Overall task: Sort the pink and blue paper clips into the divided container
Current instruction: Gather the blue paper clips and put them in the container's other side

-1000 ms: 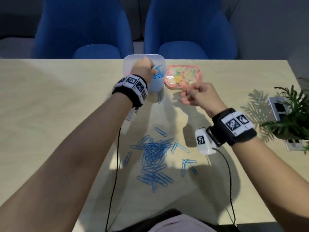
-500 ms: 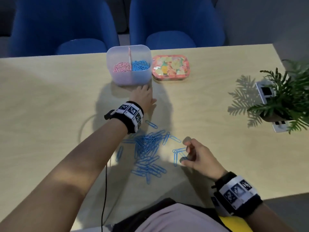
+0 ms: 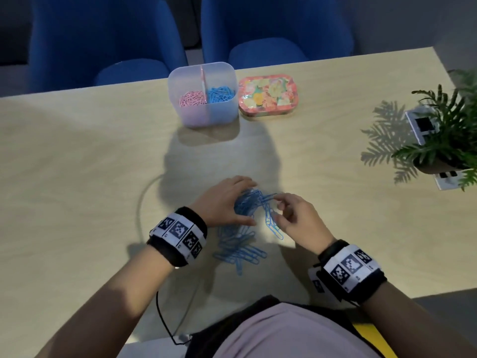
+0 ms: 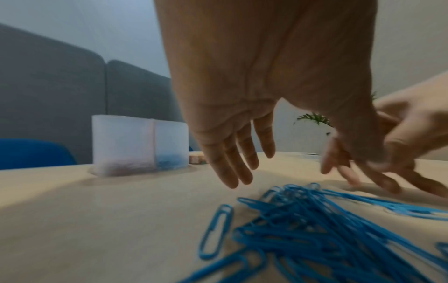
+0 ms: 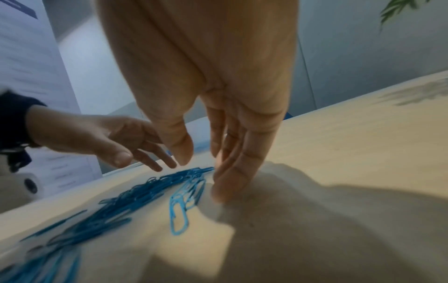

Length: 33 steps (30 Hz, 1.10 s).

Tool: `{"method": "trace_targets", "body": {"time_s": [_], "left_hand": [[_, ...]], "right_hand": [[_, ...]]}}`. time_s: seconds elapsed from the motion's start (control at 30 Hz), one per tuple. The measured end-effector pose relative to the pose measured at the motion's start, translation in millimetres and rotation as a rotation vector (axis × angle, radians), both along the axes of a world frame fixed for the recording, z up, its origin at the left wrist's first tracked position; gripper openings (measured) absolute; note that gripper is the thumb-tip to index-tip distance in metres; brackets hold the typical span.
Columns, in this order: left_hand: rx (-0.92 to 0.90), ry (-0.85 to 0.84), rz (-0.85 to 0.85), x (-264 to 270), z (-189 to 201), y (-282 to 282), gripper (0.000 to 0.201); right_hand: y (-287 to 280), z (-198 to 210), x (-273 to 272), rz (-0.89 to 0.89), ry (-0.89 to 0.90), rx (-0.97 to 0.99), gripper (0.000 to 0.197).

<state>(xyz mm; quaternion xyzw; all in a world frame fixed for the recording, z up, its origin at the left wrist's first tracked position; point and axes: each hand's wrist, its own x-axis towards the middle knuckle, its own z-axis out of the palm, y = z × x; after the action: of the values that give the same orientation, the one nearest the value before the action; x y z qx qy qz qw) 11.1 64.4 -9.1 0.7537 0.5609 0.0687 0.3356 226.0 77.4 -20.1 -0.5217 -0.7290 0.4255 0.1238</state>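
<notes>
So compared with a second ago, when the left hand (image 3: 224, 202) was up over the divided container (image 3: 204, 95) and the right hand (image 3: 296, 218) was raised near the floral tin (image 3: 268, 96), both hands have been brought back down to the pile of blue paper clips (image 3: 242, 236) on the counter (image 3: 77, 164). Half a second ago the left was only partway back and the right was already at the pile's right edge; now the pile is flanked on both sides. The left hand is seen with fingers straight and relaxed, hovering at the far left of the heap, nothing held. The right hand's fingers are loosely bent, with the tips touching the counter beside a few stray clips (image 5: 180, 210) (whether any clip is actually pinched can't be told, the wrist views are blurry). Inside the container, pink clips (image 3: 192, 99) are sitting in the left compartment and blue ones (image 3: 219, 94) in the right, so the sorting so far looks correct. No pink is spotted in what's left on the counter, only blue. What that probably means: a drop-off has been finished and the next grab is being set up, likely a two-handed scoop of the remaining blue clips toward the right compartment. A fair number are left, so the job isn't close to done yet.
</notes>
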Motion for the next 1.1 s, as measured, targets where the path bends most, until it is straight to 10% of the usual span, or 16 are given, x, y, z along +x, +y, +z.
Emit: {"method": "trace_targets", "body": {"time_s": [0.3,0.67,1.1], "left_hand": [[-0.047,0.304,-0.002,13.5,-4.1,-6.0,0.089],[-0.064,0.12,0.081,28.6,-0.7,-8.4,0.028],[-0.044,-0.15,0.46,5.5,-4.8,-18.1,0.018]], "right_hand": [[-9.6,-3.8,6.8,0.19,-0.346,-0.02,0.11],[-2.0,-11.1,-36.9,0.195,-0.103,0.085,0.023],[41.6,19.1,-40.4,0.217,-0.195,-0.046,0.01]]}}
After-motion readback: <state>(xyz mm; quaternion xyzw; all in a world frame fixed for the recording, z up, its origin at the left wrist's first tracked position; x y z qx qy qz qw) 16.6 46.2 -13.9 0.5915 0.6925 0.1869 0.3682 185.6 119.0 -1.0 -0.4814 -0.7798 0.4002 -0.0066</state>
